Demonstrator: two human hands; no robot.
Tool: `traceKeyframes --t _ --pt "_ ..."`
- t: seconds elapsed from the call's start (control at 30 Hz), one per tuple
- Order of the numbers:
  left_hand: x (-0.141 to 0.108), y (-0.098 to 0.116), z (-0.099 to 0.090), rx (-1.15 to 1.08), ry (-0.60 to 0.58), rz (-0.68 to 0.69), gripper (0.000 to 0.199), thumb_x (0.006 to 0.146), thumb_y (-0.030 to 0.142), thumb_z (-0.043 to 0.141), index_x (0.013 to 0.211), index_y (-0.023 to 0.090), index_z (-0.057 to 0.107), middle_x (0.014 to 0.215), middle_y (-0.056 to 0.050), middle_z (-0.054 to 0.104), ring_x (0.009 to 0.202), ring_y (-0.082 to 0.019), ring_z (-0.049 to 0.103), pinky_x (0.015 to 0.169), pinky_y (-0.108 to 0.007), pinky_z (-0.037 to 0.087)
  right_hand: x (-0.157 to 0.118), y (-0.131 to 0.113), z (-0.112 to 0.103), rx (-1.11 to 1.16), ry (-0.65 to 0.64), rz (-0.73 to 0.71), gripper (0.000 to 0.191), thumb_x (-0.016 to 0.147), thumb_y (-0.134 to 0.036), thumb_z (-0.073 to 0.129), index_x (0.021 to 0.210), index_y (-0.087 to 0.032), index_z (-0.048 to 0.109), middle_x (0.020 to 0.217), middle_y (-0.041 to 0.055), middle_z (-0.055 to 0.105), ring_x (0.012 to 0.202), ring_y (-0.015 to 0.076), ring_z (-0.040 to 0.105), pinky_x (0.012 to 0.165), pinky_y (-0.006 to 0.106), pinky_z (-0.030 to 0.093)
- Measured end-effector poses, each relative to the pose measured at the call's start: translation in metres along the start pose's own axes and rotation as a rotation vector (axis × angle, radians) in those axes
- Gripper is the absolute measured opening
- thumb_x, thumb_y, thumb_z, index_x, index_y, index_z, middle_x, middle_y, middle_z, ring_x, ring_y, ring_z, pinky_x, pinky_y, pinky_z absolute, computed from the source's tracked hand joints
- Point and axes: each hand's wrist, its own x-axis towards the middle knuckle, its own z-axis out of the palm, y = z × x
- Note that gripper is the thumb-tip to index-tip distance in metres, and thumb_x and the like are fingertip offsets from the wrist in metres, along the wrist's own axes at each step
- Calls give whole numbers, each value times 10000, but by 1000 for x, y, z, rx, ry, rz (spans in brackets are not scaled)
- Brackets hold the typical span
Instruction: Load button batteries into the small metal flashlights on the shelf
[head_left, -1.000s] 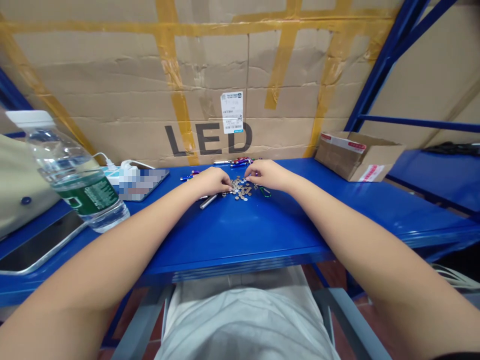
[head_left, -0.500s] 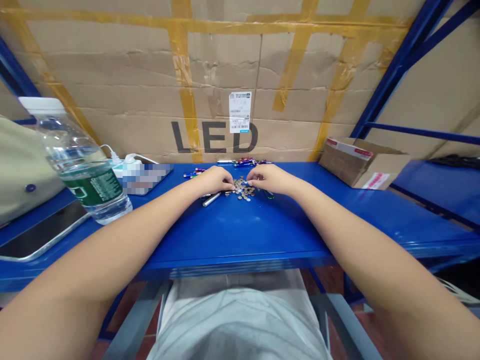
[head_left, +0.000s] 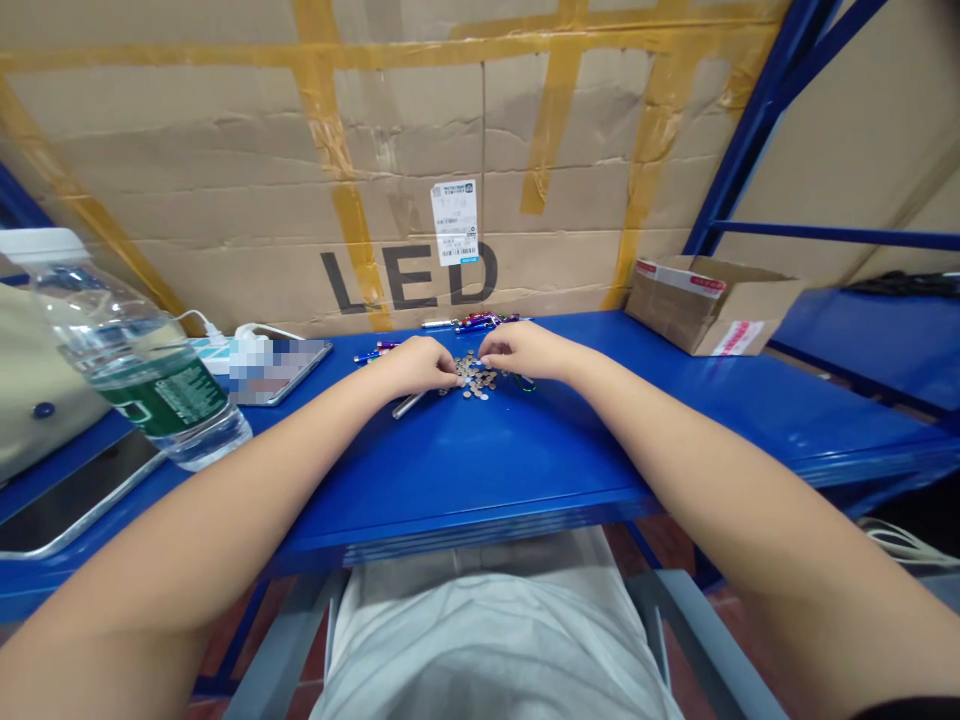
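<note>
Several small round metal discs [head_left: 477, 380] lie in a loose pile on the blue table [head_left: 480, 460]. At the pile's left edge is my left hand [head_left: 424, 366], its thumb and fingers pinched together on something too small to make out. My right hand [head_left: 521, 350] hovers at the pile's right side with fingers curled; what they hold, if anything, is hidden. A silver tube [head_left: 409, 404] lies beneath my left hand. Behind the hands are colourful metal tubes [head_left: 480, 321], and more [head_left: 371, 354] lie left of my left hand. A green ring [head_left: 527, 383] sits under my right hand.
A water bottle [head_left: 142, 360] and a phone [head_left: 75, 495] stand and lie at the left, near a white power strip [head_left: 217, 352] and another flat device [head_left: 289, 368]. An open cardboard box [head_left: 690, 305] is at the right. A large carton [head_left: 405, 150] rises behind the table.
The whole view has shifted and tilted slightly, so the scene sits further left. Both hands remain at the pile, with little visible change in their fingers.
</note>
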Motion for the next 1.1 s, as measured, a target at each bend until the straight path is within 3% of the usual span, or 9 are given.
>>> traceKeyframes --t 0.23,0.57,0.83,1.0,1.1 --pt "1 -2 0 3 -22 -24 196 730 372 679 834 233 769 842 -2 751 731 -158 628 639 -247 419 -1 9 -5 -7 74 54 191 871 -243 553 940 -186 722 905 46 717 805 172 613 712 277 426" --pt "1 1 1 0 13 -53 143 724 302 717 823 206 754 809 1 738 744 -150 631 656 -232 423 -1 11 -3 -12 34 79 194 877 -260 547 928 -186 719 926 51 721 823 177 620 716 278 435" --pt "-1 -1 1 28 24 126 110 770 271 694 837 220 764 865 -4 735 819 -162 634 737 -238 426 1 12 2 -37 5 27 190 879 -246 537 930 -190 711 940 48 719 827 175 619 747 288 442" --pt "2 -9 1 100 165 219 226 883 221 556 1022 207 734 1074 -62 706 987 -191 616 872 -286 421 0 15 3 -42 3 9 205 885 -265 524 933 -190 709 926 49 714 827 179 617 753 298 444" --pt "8 -13 6 168 144 229 220 870 237 575 1011 230 744 1046 -56 711 958 -204 619 853 -303 426 0 15 3 -34 -2 15 204 883 -256 520 932 -194 709 918 45 715 819 176 620 750 296 445"
